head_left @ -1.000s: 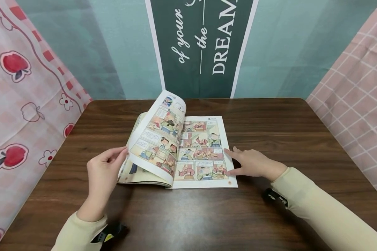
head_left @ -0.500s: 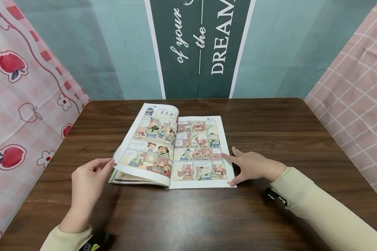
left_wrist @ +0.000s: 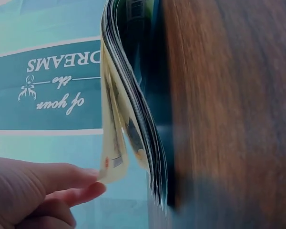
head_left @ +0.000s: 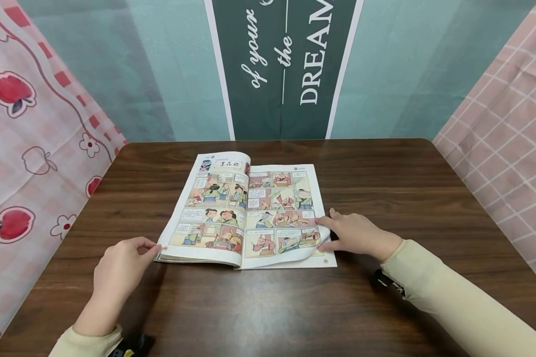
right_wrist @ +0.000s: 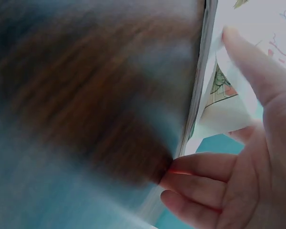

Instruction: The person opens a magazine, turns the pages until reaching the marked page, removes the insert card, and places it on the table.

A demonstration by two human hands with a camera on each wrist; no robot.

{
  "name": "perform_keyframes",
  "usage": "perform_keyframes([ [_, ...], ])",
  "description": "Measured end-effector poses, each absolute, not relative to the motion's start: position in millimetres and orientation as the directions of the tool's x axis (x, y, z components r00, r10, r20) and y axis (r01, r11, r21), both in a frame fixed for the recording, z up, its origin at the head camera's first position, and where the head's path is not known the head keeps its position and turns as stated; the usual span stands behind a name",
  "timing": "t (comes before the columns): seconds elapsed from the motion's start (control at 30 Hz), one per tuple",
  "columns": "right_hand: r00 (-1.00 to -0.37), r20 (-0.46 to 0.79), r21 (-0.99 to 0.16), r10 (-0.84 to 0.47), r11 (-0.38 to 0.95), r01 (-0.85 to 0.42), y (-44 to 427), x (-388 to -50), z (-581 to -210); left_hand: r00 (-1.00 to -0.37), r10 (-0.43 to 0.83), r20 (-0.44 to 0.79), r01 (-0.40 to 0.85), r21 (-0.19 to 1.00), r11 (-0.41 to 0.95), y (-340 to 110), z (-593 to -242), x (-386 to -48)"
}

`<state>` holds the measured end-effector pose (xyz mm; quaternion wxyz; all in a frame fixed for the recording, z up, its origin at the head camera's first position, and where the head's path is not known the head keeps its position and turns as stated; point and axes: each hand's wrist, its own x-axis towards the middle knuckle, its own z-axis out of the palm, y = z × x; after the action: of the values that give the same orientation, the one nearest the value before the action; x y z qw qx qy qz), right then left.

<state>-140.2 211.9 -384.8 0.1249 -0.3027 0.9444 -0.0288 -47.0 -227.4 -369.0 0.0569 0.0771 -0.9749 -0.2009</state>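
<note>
An open comic book (head_left: 274, 218) lies on the wooden table, coloured panels on both pages. My left hand (head_left: 122, 270) pinches the lower outer corner of the left page (head_left: 174, 218) between thumb and index finger. In the left wrist view that page (left_wrist: 113, 148) hangs slightly apart from the thick stack of pages (left_wrist: 138, 100) behind it. At the right edge, my right hand (head_left: 357, 233) touches the book with thumb and index finger spread. The right page's lower corner (head_left: 323, 235) curls up between them. The right thumb (right_wrist: 250, 62) rests on the page beneath; the other fingertips are by the book's edge.
The dark wooden table (head_left: 384, 188) extends around the book. Behind it hangs a teal cloth (head_left: 384, 74) with white lettering on a dark band. A fruit-patterned cloth (head_left: 35, 148) hangs at left, a pink checked one (head_left: 504, 124) at right.
My left hand has moved left and down, bringing the turned page over onto the left side. The right page's lower corner, flat half a second ago, is now curled up at my right hand.
</note>
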Motion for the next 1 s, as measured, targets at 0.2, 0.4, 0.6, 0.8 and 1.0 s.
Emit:
perform_keyframes([
  [0.2, -0.779, -0.140, -0.072, -0.612, 0.791, -0.608, 212.7, -141.2, -385.6, -0.989, -0.130, -0.068, -0.146, 0.366, 0.919, -227.1, -369.8, -51.2],
  [0.4, -0.792, -0.140, -0.062, -0.594, 0.804, -0.592, 211.3, -143.2, -384.6, -0.979, -0.111, -0.172, -0.161, 0.317, 0.935, -228.0, -371.3, -57.4],
  [0.6, -0.795, -0.147, -0.084, -0.588, 0.808, -0.583, 210.2, -145.3, -382.1, -0.998, -0.058, 0.017, -0.049, 0.334, 0.941, -210.8, -362.7, -63.7],
  [0.8, -0.803, -0.137, -0.097, -0.580, 0.814, -0.572, 210.8, -145.5, -383.5, -0.950, 0.064, 0.306, 0.220, 0.510, 0.831, -150.9, -354.6, -74.5],
  [1.0, -0.807, -0.119, -0.121, -0.578, 0.815, -0.566, 209.3, -145.5, -385.9, -0.900, 0.226, 0.373, 0.424, 0.627, 0.653, -82.1, -358.7, -83.8],
])
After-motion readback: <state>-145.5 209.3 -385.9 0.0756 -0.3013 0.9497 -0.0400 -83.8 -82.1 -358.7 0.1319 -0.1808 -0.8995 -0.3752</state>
